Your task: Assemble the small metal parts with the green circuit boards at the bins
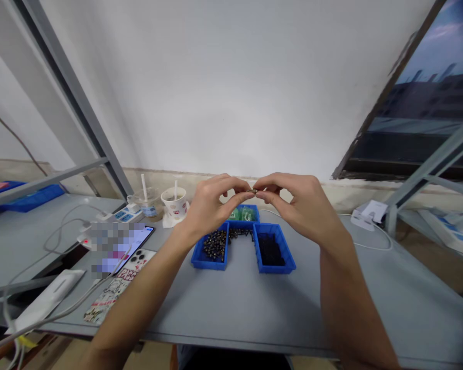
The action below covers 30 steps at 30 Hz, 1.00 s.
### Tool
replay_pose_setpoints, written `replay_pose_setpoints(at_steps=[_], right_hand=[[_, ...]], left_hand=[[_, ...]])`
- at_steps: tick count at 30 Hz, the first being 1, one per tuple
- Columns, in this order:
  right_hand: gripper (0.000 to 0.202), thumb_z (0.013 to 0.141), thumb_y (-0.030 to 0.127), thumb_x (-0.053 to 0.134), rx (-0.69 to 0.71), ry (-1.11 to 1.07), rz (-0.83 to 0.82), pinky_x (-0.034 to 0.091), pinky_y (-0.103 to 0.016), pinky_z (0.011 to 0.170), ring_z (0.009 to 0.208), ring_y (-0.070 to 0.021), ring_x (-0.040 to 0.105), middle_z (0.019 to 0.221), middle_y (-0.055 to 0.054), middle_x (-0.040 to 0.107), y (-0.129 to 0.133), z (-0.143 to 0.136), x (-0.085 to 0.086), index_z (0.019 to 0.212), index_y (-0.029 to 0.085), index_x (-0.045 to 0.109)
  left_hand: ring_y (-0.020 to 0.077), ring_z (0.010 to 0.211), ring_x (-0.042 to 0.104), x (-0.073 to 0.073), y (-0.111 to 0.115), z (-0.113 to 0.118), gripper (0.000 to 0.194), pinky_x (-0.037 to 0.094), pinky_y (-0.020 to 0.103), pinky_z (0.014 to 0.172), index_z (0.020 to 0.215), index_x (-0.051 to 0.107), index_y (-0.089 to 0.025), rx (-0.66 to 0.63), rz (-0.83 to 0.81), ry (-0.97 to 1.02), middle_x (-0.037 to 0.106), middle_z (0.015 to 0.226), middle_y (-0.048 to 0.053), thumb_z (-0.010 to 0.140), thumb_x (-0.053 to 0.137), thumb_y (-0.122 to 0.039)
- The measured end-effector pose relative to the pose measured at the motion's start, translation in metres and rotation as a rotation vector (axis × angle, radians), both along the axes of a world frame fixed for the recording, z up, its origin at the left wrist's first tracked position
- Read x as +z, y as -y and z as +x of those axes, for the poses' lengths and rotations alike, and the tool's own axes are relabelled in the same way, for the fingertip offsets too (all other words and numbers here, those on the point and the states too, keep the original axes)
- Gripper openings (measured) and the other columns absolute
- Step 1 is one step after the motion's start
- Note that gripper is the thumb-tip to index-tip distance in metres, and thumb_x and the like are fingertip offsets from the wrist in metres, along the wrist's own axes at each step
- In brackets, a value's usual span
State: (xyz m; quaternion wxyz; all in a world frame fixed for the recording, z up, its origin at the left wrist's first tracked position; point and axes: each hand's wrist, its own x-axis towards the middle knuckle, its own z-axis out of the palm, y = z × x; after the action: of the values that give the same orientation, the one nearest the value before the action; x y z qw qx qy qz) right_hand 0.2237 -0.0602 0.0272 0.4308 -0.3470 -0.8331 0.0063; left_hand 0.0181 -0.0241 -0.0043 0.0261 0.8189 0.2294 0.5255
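part [252,191]: small, metallic-looking, held up above blue bins [277,269] | left hand [212,200]: thumb and index pinched on it | right hand [299,203]: likewise, opposite end | handling: likely light, stiff, slick, not fragile; grip at ends

A paper cup [175,208] and a plastic cup [149,209], each with a straw [143,186], are placed near a power strip [126,214].

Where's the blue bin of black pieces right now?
In the head view, the blue bin of black pieces sits on the grey table, right of centre, below the right hand and right of the bin of shiny pieces.
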Motion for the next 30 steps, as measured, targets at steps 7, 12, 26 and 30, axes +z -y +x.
replay_pose_setpoints(at_steps=[7,12,26,30], right_hand=[[0.010,0.094,0.020,0.064,-0.007,-0.055,0.093,0.051,-0.029,0.072,0.073,-0.0155,0.066,0.088,-0.001,0.074,0.004,-0.005,0.000,0.098,0.022,0.073],[0.009,0.094,0.021,0.064,-0.013,-0.077,0.114,0.051,-0.030,0.072,0.074,-0.0161,0.065,0.087,-0.002,0.074,0.003,-0.005,-0.002,0.096,0.022,0.072],[0.024,0.102,0.029,0.053,0.023,0.011,-0.009,0.044,-0.027,0.067,0.069,-0.0142,0.060,0.076,0.000,0.069,0.008,-0.007,0.002,0.085,0.020,0.066],[0.027,0.104,0.029,0.049,0.036,0.065,-0.065,0.042,-0.027,0.067,0.068,-0.0135,0.059,0.074,0.000,0.067,0.007,-0.006,0.002,0.084,0.019,0.064]], left_hand=[[0.0118,0.080,0.067,0.003,0.004,-0.001,0.014,0.051,0.024,0.073,0.099,0.071,-0.019,-0.063,-0.035,-0.037,0.075,0.091,0.002,0.101,0.058,-0.025],[0.0130,0.083,0.069,0.005,0.009,0.000,0.018,0.051,0.026,0.076,0.102,0.069,-0.019,-0.084,-0.071,-0.057,0.075,0.093,0.002,0.103,0.052,-0.024],[0.0138,0.073,0.060,0.005,0.012,-0.003,0.016,0.047,0.029,0.070,0.096,0.068,-0.019,-0.024,0.036,-0.158,0.067,0.079,0.002,0.099,0.053,-0.024],[0.0132,0.074,0.060,0.007,0.012,-0.004,0.015,0.047,0.028,0.071,0.097,0.068,-0.019,-0.011,0.027,-0.153,0.067,0.080,0.001,0.098,0.053,-0.021]])
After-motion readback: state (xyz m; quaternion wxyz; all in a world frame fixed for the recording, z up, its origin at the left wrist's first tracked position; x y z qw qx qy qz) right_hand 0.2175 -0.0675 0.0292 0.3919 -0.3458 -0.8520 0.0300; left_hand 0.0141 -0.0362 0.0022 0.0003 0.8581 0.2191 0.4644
